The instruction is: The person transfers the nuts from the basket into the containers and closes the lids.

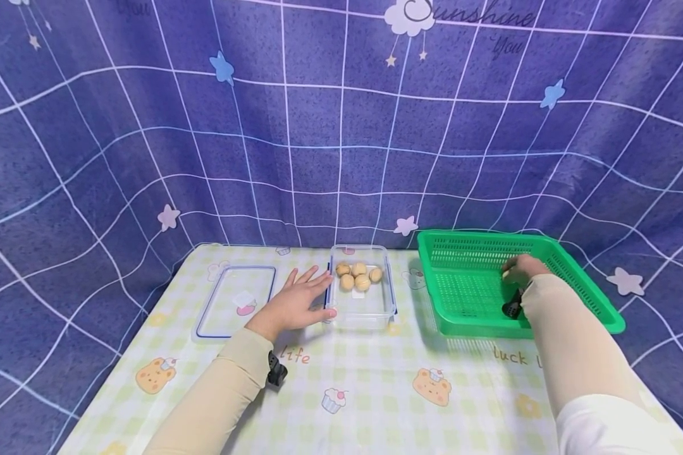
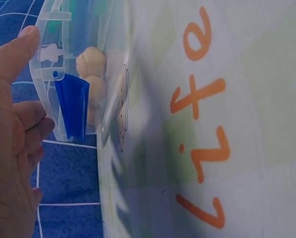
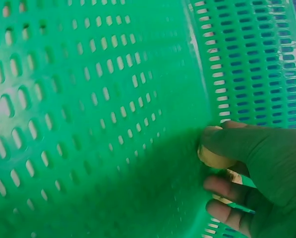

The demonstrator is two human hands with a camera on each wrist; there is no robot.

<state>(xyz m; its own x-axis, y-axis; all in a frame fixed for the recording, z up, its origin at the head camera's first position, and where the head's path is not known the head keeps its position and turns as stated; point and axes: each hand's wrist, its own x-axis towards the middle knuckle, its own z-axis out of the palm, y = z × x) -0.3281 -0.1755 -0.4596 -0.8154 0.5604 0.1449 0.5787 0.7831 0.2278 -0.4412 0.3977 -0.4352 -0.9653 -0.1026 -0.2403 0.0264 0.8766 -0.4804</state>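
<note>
A clear plastic food box [image 1: 370,308] with blue side clips stands uncovered at the back middle of the table, several tan walnuts [image 1: 362,282] grouped in its far part. My left hand [image 1: 296,304] reaches to the box's left side, fingers spread, with the fingertips and thumb right at the rim. In the left wrist view a blue clip [image 2: 74,106] hangs folded out below that hand. Over on the right, my right hand [image 1: 526,270] is down inside a green basket [image 1: 461,325]. Its thumb and fingers pinch a walnut [image 3: 214,157] close to the basket's slotted wall; more tan surface shows between the lower fingers.
The box's clear lid [image 1: 236,303], edged in blue, lies flat on the table left of my left hand. A checked, printed cloth [image 1: 375,411] covers the table. Behind it hangs a blue curtain [image 1: 319,170]. The basket's raised sides surround my right hand.
</note>
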